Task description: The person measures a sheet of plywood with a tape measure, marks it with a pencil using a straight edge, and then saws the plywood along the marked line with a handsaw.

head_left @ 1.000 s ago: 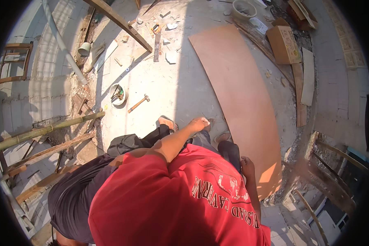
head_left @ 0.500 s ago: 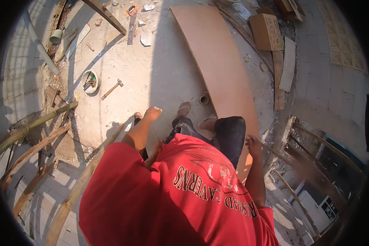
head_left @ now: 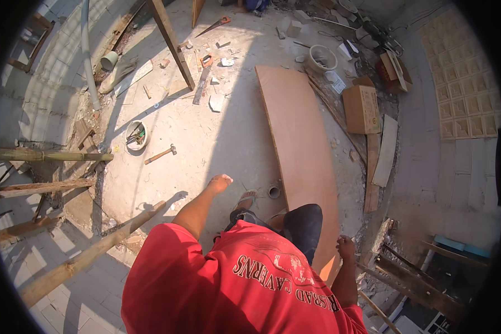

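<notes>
My left hand (head_left: 221, 182) is held out over the concrete floor, left of a sandalled foot (head_left: 246, 199). Its fingers are closed, and a small whitish spot shows at their tips; whether that is a held object I cannot make out. Beside my right thigh, my right hand (head_left: 345, 246) hangs with curled fingers, close to the edge of a long plywood sheet (head_left: 298, 117). What it holds, if anything, is hidden. A claw hammer (head_left: 160, 154) with a wooden handle lies on the floor ahead of my left hand. Behind it stands a white bucket (head_left: 136, 135) of tools.
Two handsaws, one near (head_left: 202, 83) and one farther (head_left: 214, 26), lie among scraps. A wooden post (head_left: 171, 44) slants across the far left. A short pipe (head_left: 274, 192) stands beside the plywood. Cardboard box (head_left: 360, 108), boards and another bucket (head_left: 322, 57) are right. Poles (head_left: 89, 259) cross at left.
The view has tipped up, so floor things sit lower and more of the far area shows, including another saw and a person's blue clothing. Both hands keep nearly the same pose.
</notes>
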`<state>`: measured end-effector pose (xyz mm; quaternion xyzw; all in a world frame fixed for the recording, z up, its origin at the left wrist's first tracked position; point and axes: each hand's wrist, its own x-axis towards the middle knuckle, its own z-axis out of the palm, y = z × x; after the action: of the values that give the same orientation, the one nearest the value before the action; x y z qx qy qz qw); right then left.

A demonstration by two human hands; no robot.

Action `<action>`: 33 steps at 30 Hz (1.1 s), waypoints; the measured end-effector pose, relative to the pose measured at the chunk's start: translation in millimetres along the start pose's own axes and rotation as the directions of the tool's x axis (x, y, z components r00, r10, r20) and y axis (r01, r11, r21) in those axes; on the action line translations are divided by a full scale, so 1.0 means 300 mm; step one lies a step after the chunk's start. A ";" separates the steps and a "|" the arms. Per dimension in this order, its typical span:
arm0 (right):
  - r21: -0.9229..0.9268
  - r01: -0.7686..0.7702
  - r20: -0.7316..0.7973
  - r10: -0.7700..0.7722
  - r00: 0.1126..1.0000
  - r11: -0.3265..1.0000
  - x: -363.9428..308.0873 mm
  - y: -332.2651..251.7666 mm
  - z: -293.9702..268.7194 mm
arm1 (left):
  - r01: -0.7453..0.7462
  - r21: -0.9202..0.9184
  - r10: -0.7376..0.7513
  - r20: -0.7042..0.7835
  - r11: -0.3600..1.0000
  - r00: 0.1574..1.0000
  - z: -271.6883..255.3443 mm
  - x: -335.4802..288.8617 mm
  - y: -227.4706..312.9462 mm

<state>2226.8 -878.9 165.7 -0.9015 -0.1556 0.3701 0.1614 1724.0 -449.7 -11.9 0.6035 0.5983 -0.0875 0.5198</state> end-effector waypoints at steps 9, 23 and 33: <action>0.128 0.194 0.018 -0.198 0.980 0.973 0.195 0.161 0.010 | -0.046 0.242 0.081 -0.137 0.969 0.987 -0.131 -0.281 0.054; 0.169 0.243 0.399 -0.291 0.870 0.955 0.749 -0.710 0.456 | 0.301 -0.283 -0.293 0.071 0.910 0.953 0.112 0.062 0.187; 0.008 0.695 0.421 -0.633 0.650 0.719 1.466 -2.872 0.727 | 0.218 -0.499 -0.284 -0.058 0.838 0.957 -1.215 1.062 0.697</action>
<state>2229.6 110.5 97.3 -0.6968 -0.5327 0.4449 0.1810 1791.2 71.9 27.6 0.3733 0.7072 0.0381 0.5992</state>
